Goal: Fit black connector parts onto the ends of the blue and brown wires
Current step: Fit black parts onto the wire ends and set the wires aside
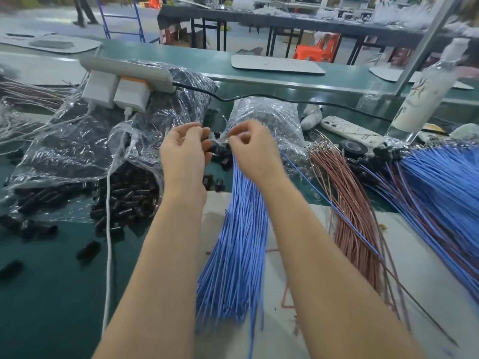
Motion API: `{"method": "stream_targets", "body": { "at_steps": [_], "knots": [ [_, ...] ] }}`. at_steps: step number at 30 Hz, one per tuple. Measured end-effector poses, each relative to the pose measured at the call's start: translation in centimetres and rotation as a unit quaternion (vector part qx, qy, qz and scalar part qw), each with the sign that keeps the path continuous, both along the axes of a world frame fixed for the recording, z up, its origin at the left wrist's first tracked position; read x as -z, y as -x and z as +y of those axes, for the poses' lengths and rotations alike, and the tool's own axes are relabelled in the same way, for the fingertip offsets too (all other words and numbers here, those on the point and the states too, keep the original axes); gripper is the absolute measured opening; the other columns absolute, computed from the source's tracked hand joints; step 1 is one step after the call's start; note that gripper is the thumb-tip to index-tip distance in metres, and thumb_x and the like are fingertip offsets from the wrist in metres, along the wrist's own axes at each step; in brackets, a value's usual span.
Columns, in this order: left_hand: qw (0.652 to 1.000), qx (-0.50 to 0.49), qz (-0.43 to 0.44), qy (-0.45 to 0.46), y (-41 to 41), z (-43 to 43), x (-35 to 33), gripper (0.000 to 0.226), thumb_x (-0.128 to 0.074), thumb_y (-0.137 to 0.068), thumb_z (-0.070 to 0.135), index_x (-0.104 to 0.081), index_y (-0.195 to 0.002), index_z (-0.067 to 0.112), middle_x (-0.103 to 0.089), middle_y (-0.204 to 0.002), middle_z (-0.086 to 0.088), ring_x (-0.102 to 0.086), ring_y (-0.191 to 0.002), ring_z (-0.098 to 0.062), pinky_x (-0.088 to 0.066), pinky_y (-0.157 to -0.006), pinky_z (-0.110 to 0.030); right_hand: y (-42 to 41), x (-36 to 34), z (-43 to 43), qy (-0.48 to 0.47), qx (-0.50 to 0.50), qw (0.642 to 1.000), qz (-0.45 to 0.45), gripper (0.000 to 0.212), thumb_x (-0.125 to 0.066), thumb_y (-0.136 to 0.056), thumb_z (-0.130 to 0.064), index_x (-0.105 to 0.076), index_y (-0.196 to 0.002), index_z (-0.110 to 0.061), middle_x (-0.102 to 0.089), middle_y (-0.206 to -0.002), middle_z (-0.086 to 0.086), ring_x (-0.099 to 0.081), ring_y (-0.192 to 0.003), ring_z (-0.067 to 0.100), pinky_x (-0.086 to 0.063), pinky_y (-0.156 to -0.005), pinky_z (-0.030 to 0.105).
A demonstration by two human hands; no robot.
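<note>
A thick bundle of blue wires [238,229] lies down the middle of the bench, and a bundle of brown wires [344,203] fans out to its right. My right hand [252,149] pinches the tip of a single blue wire [324,195] that trails off to the right. My left hand [185,151] is curled, facing the right hand; a black connector part [216,149] shows just beyond its fingers, and the grip on it is hidden. Loose black connector parts [124,195] spill from a clear plastic bag [77,151] on the left.
A power strip with two chargers [124,84] sits on the bags, its white cable [108,229] running toward me. A phone [350,129], a tape roll [353,147] and a bottle [425,99] stand at the right. Finished blue wires [440,182] pile at far right.
</note>
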State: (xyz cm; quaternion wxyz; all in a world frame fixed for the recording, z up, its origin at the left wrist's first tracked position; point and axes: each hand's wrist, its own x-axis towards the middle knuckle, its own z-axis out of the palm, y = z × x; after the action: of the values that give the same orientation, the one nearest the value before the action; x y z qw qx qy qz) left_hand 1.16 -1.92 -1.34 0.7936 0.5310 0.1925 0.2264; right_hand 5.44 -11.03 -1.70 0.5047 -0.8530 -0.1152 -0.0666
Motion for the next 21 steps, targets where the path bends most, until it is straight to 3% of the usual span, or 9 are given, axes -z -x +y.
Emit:
{"method": "stream_targets", "body": {
  "at_steps": [4, 8, 11, 14, 16, 21],
  "knots": [
    [0.984, 0.134, 0.02, -0.113, -0.2, -3.1, 0.1, 0.011, -0.054, -0.094, 0.019, -0.065, -0.094, 0.018, -0.067, -0.083, 0.007, -0.06, -0.067, 0.002, -0.05, -0.062, -0.015, 0.8, -2.0, -4.6, -0.096, 0.004, 0.995, 0.017, 0.015, -0.066, -0.085, -0.009, -0.055, -0.091, -0.017, -0.068, -0.094, 0.008, -0.067, -0.09, 0.022, -0.054, -0.087, 0.039],
    [0.966, 0.212, 0.018, -0.149, -0.2, -6.4, 0.6, 0.014, -0.055, -0.095, 0.022, -0.065, -0.085, 0.02, -0.067, -0.078, 0.003, -0.061, -0.07, -0.004, -0.051, -0.065, -0.017, 2.4, -1.7, -8.5, -0.034, 0.009, 0.999, 0.014, 0.007, -0.071, -0.083, -0.012, -0.066, -0.087, -0.014, -0.072, -0.086, 0.002, -0.068, -0.084, 0.016, -0.055, -0.08, 0.024],
    [0.958, 0.252, 0.021, -0.137, -0.1, -7.9, 1.5, 0.01, -0.058, -0.093, 0.017, -0.065, -0.094, 0.009, -0.068, -0.077, -0.003, -0.062, -0.068, -0.009, -0.05, -0.056, -0.012, 3.0, -0.9, -10.7, -0.002, 0.016, 1.0, 0.009, 0.008, -0.065, -0.085, -0.009, -0.07, -0.087, -0.016, -0.071, -0.083, -0.002, -0.067, -0.079, 0.013, -0.054, -0.076, 0.026],
    [0.955, 0.26, 0.026, -0.143, 0.0, -8.4, 2.8, 0.009, -0.059, -0.093, 0.014, -0.064, -0.092, 0.007, -0.066, -0.066, 0.002, -0.06, -0.054, 0.001, -0.049, -0.052, -0.013, 2.7, 0.6, -12.1, 0.114, 0.075, 0.991, -0.011, 0.011, -0.063, -0.086, -0.014, -0.071, -0.091, -0.018, -0.071, -0.089, -0.002, -0.065, -0.085, 0.013, -0.05, -0.083, 0.027],
    [0.959, 0.236, 0.043, -0.151, -0.2, -8.2, 3.6, 0.009, -0.059, -0.093, 0.015, -0.062, -0.093, 0.006, -0.064, -0.071, -0.002, -0.06, -0.052, 0.003, -0.051, -0.053, -0.014, 2.4, 1.9, -12.8, 0.194, 0.123, 0.973, 0.0, 0.013, -0.064, -0.086, -0.019, -0.068, -0.098, -0.019, -0.07, -0.098, 0.0, -0.062, -0.096, 0.018, -0.046, -0.087, 0.027],
    [0.964, 0.207, 0.044, -0.164, -0.6, -7.5, 4.3, 0.013, -0.065, -0.089, 0.018, -0.062, -0.091, 0.006, -0.065, -0.072, -0.005, -0.058, -0.051, 0.001, -0.048, -0.053, -0.013, 1.9, 4.0, -13.1, 0.312, 0.142, 0.936, 0.081, 0.02, -0.063, -0.087, -0.02, -0.062, -0.107, -0.016, -0.064, -0.111, 0.006, -0.057, -0.101, 0.026, -0.043, -0.079, 0.029]
  ]
}}
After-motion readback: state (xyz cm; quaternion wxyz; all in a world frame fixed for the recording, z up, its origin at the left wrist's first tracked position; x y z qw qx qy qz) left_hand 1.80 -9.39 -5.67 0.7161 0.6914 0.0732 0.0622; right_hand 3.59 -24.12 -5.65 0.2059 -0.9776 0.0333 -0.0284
